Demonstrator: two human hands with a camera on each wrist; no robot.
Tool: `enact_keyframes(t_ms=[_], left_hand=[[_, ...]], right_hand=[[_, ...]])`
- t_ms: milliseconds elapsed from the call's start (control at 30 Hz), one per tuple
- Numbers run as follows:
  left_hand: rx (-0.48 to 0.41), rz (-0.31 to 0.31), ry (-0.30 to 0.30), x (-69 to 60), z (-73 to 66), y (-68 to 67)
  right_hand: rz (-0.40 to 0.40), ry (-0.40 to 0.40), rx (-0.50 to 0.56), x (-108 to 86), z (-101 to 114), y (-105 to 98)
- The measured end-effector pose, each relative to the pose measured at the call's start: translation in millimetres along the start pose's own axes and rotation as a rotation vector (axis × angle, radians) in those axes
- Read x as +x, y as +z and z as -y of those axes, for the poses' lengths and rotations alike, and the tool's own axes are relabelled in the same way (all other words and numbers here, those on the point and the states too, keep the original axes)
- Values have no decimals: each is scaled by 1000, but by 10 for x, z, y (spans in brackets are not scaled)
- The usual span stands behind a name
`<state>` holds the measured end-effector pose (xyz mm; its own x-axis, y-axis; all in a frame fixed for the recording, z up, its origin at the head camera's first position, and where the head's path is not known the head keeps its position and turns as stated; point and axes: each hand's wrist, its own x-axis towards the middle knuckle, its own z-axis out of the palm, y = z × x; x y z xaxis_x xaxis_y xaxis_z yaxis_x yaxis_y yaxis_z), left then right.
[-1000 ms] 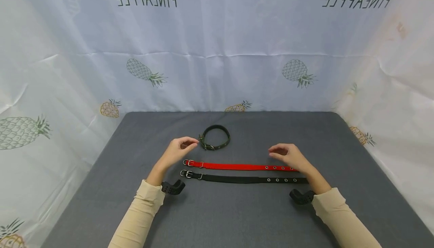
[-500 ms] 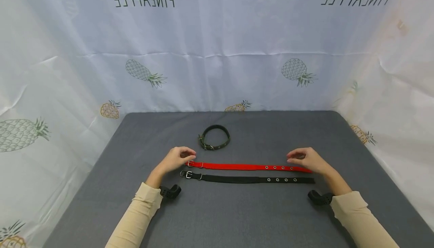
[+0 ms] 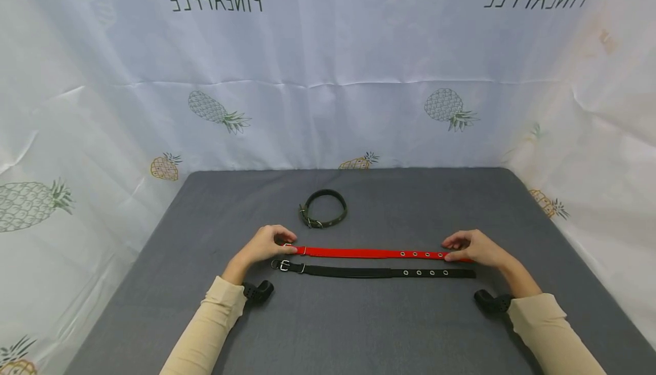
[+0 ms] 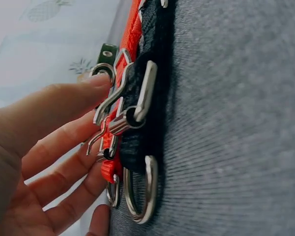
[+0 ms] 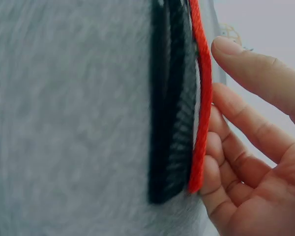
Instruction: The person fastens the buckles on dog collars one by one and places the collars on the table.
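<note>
A red collar (image 3: 353,252) lies stretched out flat, its silver buckle end at the left and its eyelets at the right. My left hand (image 3: 262,247) is at the buckle end, thumb over it and relaxed fingers along its far side. At the eyelet end is my right hand (image 3: 479,250). Its fingers touch the red strap (image 5: 204,98) from the far side, and the thumb stands slightly off it in the right wrist view. Just nearer lies a black collar (image 3: 353,272), parallel, with a silver buckle (image 4: 145,93) and D-ring (image 4: 150,191).
Farther back, a dark green collar (image 3: 333,222) is fastened into a ring. All the collars lie on a grey table (image 3: 359,329). A white pineapple-print curtain (image 3: 328,124) surrounds the table's back and sides.
My right hand has moved right to the red collar's eyelet end and come down to it. The left hand has moved nearer and lower, from beside the green collar to the red buckle.
</note>
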<state>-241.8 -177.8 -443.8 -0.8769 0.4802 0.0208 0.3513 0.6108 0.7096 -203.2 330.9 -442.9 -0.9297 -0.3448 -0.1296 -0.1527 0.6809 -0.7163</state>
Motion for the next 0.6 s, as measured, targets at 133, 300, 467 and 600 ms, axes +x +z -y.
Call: enact_keyframes(t_ms=[133,300,467,600], left_hand=[[51,10,14,8,4,-2],[102,5,34,22,34,9],[143,3,43,37,45,13],[161,23,57,49,52,2]], right_hand=[[20,-25,17,-14,-20,-18],[25,-98,3,-10,-37,-24],[17,-130,-14,-9,-31,-23],[-11,-92,-43,-4,-16,-14]])
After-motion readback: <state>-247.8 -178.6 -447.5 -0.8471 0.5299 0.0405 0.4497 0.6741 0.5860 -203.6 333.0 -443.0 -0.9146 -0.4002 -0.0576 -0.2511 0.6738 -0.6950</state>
